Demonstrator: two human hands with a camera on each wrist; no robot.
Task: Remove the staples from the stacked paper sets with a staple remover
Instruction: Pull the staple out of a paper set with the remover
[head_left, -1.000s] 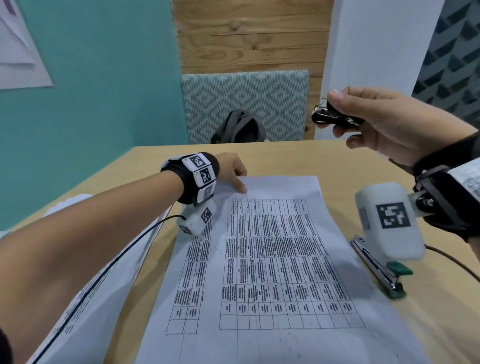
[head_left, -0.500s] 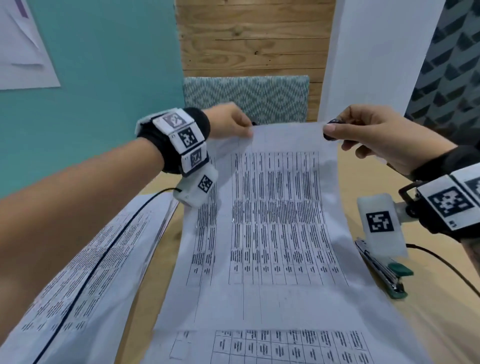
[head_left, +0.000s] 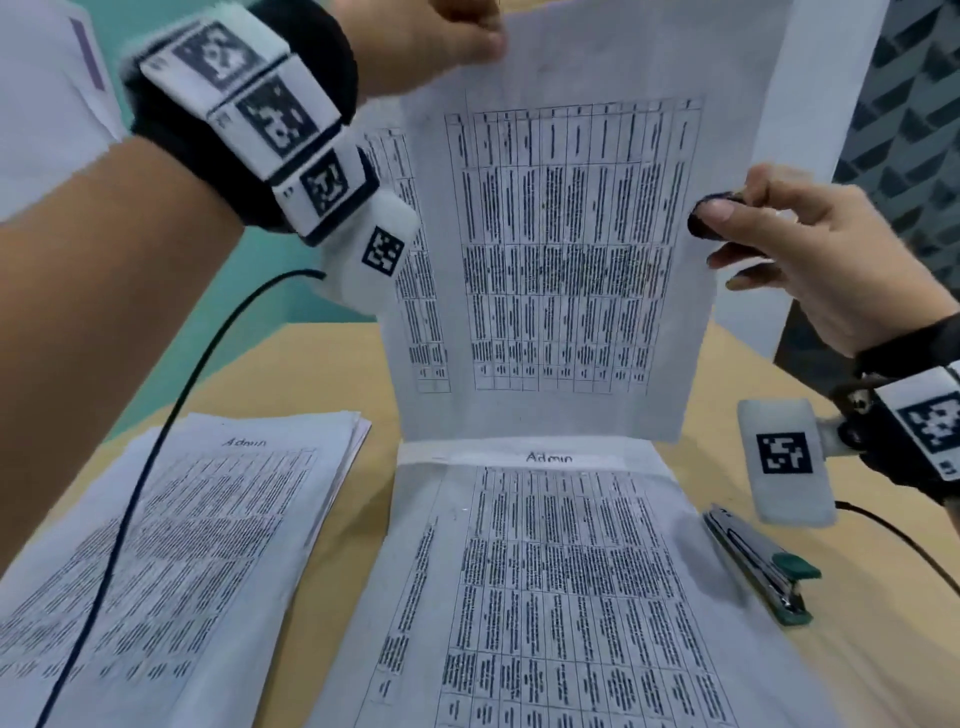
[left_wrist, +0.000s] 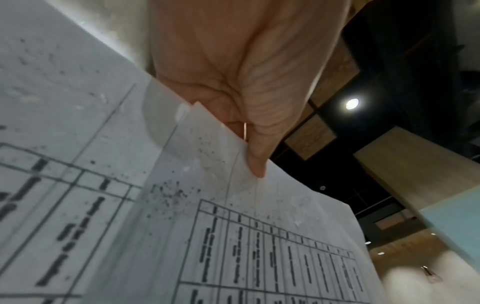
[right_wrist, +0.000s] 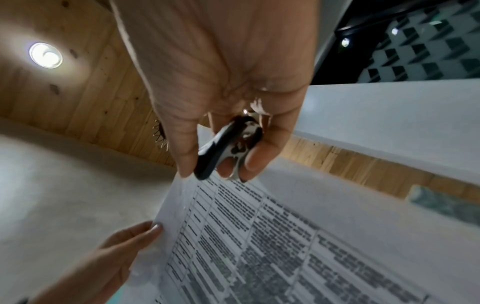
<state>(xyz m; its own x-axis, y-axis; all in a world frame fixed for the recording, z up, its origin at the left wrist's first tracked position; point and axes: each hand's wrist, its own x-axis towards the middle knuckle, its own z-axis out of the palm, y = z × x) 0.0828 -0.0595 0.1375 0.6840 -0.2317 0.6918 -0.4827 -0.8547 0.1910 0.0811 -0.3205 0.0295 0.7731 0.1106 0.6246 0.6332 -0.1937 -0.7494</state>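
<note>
Sheets (head_left: 550, 249) lifted clear of the desk (head_left: 332, 374), hanging long axis upright, printed table facing the wearer; pinched at the top left corner by left hand (head_left: 431, 36), steadied at the right edge by right hand (head_left: 810, 260), which also clasps the black staple remover (head_left: 709, 221), claws toward the paper; probably between staples, one set being carried off; next likely calls for laying it on the left pile (head_left: 171, 551), then setting the claws to the set (head_left: 550, 587) headed "Admin" lying mid-desk, long axis running away from the near edge; green stapler (head_left: 758, 564) beside it, toward the right edge.
</note>
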